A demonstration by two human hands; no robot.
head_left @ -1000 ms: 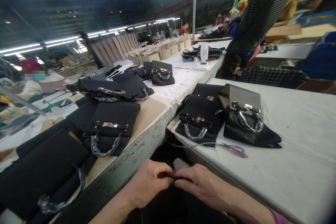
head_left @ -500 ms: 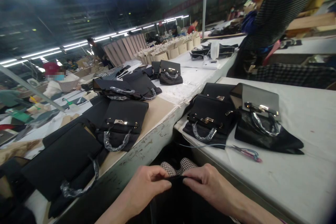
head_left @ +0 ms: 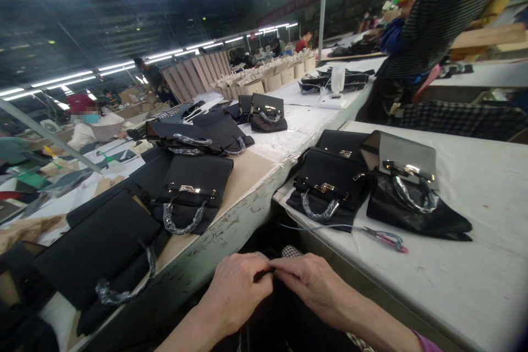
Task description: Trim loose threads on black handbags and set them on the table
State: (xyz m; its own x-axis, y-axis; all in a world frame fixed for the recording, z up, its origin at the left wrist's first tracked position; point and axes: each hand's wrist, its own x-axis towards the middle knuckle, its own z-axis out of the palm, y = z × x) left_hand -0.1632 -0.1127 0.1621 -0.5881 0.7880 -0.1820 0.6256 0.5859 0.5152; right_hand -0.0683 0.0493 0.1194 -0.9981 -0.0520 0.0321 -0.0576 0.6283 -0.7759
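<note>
My left hand [head_left: 237, 289] and my right hand [head_left: 317, 289] meet low in the middle of the view, fingertips touching. Both are closed in a pinch on the top edge of a black piece of material [head_left: 282, 313] over my lap; it is too dark to tell whether it is part of a bag. To the right lies a black handbag [head_left: 330, 168] with gold hardware and a plastic-wrapped handle. Beside it another handbag [head_left: 412, 220] has its grey flap side showing. Scissors [head_left: 385, 239] with pink and blue handles rest near that table's edge.
On the left bench [head_left: 251, 176] lie several black handbags [head_left: 193, 176] with wrapped handles. A white-topped table [head_left: 487, 192] stands at my right. Farther off are a row of cream bags [head_left: 264, 78], a metal pole [head_left: 323, 11] and a person in a striped top [head_left: 437, 16].
My hands have come together and risen slightly, the left moving right along the black edge until the fingertips meet. The handbags and scissors lie where they were.
</note>
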